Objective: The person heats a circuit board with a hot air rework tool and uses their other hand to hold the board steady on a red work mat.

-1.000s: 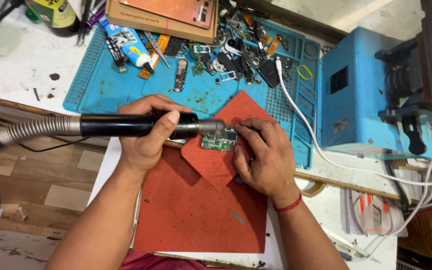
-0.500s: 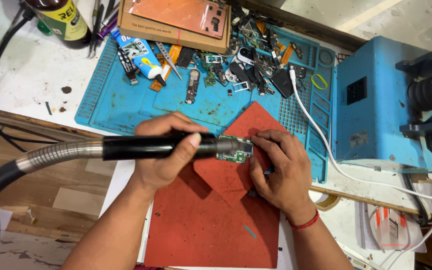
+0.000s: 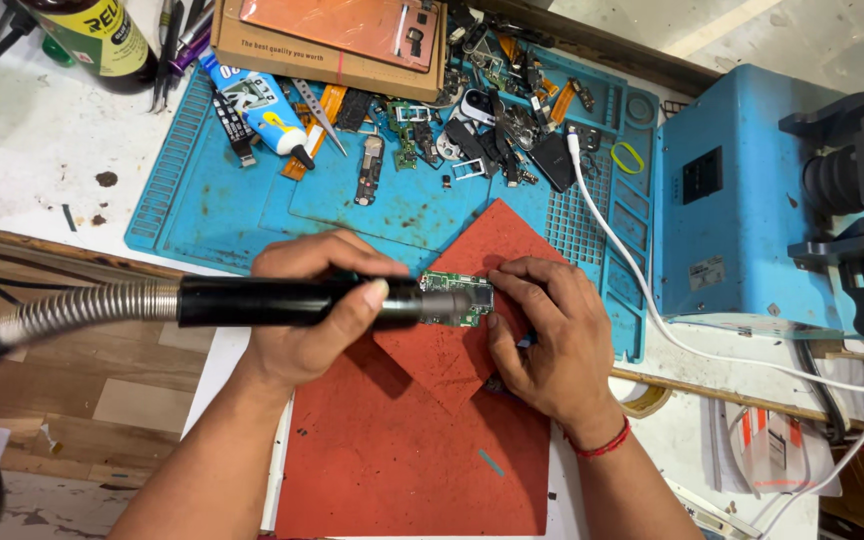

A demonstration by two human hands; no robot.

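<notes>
At the far left a ribbed metal hose [image 3: 77,308] feeds into the black handpiece [image 3: 272,301], and the left hand [image 3: 307,310] is wrapped shut around that barrel, thumb laid along its top near the metal nose. The nose meets the small green circuit board [image 3: 460,297], which lies on the upper red mat [image 3: 472,350], itself resting over a larger red sheet [image 3: 402,460] at the edge of the blue work mat [image 3: 252,210]. Exactly where the tip touches the board is hidden by the nose, so I cannot tell which spot it works on. To do this well, the handpiece probably wants a low, steady angle and light pressure. The right hand [image 3: 547,335] is curled, fingertips pinning the board's right edge; firm pinning clear of the tip should stop it skating.
</notes>
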